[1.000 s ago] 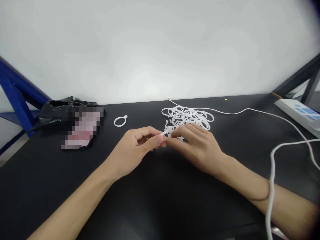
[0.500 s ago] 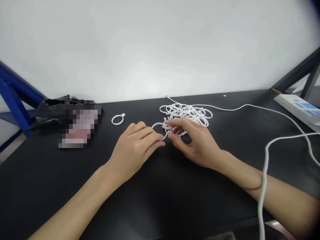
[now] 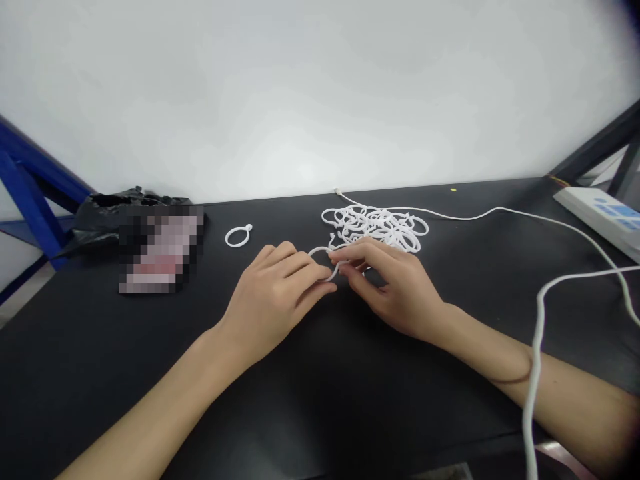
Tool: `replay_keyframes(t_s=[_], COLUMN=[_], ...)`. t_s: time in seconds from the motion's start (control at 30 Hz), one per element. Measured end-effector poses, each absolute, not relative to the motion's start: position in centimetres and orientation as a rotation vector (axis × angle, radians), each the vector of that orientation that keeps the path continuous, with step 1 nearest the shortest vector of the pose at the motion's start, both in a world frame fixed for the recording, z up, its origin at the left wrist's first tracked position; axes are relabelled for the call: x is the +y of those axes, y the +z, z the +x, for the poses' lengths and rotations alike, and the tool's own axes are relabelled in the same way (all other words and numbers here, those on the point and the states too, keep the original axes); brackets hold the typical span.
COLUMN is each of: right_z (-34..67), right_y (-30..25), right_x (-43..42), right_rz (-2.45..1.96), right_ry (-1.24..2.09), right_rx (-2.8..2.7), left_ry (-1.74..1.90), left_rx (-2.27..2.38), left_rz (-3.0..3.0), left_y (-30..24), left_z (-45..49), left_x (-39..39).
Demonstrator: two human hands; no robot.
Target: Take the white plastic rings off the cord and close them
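Note:
My left hand (image 3: pixel 278 285) pinches a white plastic ring (image 3: pixel 319 251) between thumb and fingers, low over the black table. Facing it, my right hand (image 3: pixel 395 287) has thumb and forefinger closed on a white ring at the near edge of the pile; whether it is the same ring or a linked one I cannot tell. Just behind the right hand lies a tangled pile of white rings (image 3: pixel 370 220) with small knobs. Apart from these, a single white ring (image 3: pixel 237 237) with a knob rests to the left.
A black plastic bag (image 3: pixel 100 215) and a blurred-out flat item (image 3: pixel 159 250) lie at the left. One white cable (image 3: pixel 465 219) runs from behind the pile to the right; another thicker section (image 3: pixel 537 340) crosses over my right forearm. A white box (image 3: pixel 600 217) stands far right.
My right thumb and forefinger have closed in on the white ring, nearer to my left hand. The left hand keeps its hold on its ring. The view has shifted slightly.

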State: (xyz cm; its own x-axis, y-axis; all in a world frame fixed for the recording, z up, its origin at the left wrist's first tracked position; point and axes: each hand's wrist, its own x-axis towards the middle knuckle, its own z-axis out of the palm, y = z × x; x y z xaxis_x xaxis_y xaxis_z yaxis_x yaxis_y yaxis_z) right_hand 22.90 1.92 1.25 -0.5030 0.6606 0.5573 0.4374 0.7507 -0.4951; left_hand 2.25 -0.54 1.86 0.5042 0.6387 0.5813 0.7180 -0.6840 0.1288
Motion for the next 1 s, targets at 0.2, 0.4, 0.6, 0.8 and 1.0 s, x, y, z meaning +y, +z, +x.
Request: replay_keyframes(t_s=[0.2, 0.4, 0.6, 0.8, 1.0], right_z=[22.86, 22.81, 22.80, 22.87, 23.15], right_y=[1.40, 1.53, 1.80, 1.64, 0.93], right_x=[2.10, 1.90, 1.74, 1.89, 2.63], right_rz=[-0.803, -0.799, -0.768, -0.776, -0.892], right_ry=[0.373, 0.380, 0.389, 0.323, 0.142], right_rx=[-2.203, -2.222, -2.249, -2.270, -2.291], left_ry=[-1.054, -0.926, -0.881, -0.892, -0.860], left_rx=[-1.291, -1.378, -1.329, -1.321, -1.401], left_rz=[-2.481, -2.537, -2.601, -2.595, -2.521], left_y=[2.20, 1.72, 1.52, 1.60, 1.62], left_z=[2.46, 2.32, 2.32, 2.42, 1.82], left_x=[-0.88, -0.87, -0.70, -0.60, -0.25])
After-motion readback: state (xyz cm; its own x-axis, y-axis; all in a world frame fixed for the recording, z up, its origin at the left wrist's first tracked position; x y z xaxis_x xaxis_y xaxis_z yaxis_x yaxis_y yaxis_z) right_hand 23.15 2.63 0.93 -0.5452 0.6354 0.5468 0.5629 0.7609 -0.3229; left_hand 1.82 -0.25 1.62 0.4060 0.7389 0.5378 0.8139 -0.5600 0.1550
